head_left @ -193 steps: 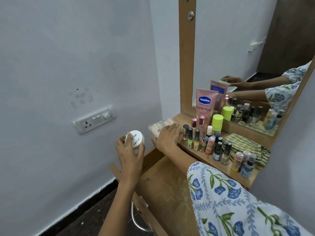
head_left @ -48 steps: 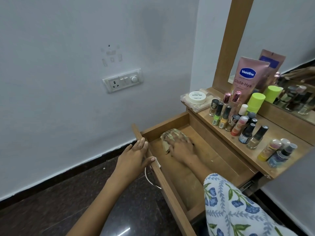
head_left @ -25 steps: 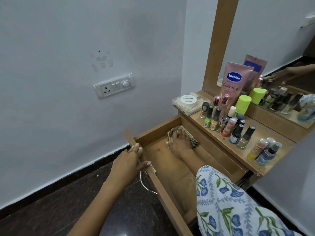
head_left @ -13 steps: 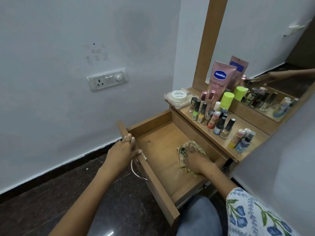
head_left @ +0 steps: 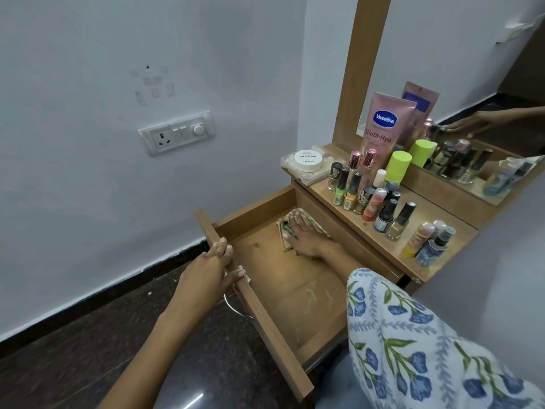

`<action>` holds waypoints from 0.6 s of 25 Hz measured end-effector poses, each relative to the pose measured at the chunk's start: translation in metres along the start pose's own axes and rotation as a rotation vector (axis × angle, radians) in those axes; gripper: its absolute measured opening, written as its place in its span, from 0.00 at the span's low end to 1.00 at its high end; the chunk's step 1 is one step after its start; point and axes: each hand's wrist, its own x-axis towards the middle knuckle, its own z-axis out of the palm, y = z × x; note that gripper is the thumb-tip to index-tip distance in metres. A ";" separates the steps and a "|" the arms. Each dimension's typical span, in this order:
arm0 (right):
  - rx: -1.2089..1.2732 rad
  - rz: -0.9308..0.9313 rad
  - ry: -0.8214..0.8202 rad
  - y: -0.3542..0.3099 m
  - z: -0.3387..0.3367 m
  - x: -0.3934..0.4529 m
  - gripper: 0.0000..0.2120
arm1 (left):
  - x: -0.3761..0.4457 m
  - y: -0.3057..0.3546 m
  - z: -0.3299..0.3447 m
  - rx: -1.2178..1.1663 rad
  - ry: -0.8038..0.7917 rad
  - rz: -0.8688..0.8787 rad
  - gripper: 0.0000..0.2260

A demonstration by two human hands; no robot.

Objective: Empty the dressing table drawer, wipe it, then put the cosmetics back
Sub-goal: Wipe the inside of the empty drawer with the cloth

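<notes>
The wooden drawer [head_left: 259, 317] is pulled out and holds only a striped green cloth [head_left: 285, 228] at its far end. My right hand [head_left: 306, 236] lies flat on the cloth, pressing it to the drawer floor. My left hand [head_left: 211, 271] grips the top of the drawer's front panel, thumb inside. On the dressing table top [head_left: 442, 231] stand several nail polish bottles [head_left: 368, 196], a pink Vaseline tube [head_left: 383, 128], a lime-capped bottle [head_left: 396, 166] and a white round jar [head_left: 308, 160] on a clear box.
A white wall with a switch plate [head_left: 177, 132] is to the left. The mirror [head_left: 460, 84] in its wooden frame rises behind the cosmetics. A metal handle [head_left: 233, 305] hangs on the drawer front. The floor is dark polished stone [head_left: 88, 349].
My right hand has pushed the cloth from the near right part of the drawer to its far end. My left hand stays on the drawer front. The camera has shifted slightly.
</notes>
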 end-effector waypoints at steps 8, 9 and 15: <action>0.048 -0.054 0.125 -0.012 0.009 0.027 0.25 | -0.006 0.001 0.004 -0.086 0.046 -0.001 0.28; 0.043 -0.079 0.106 -0.019 0.013 0.025 0.25 | -0.006 0.001 0.004 -0.090 0.050 0.000 0.28; 0.047 -0.280 -0.006 -0.084 0.049 0.008 0.29 | -0.011 0.005 0.002 -0.104 0.025 -0.013 0.28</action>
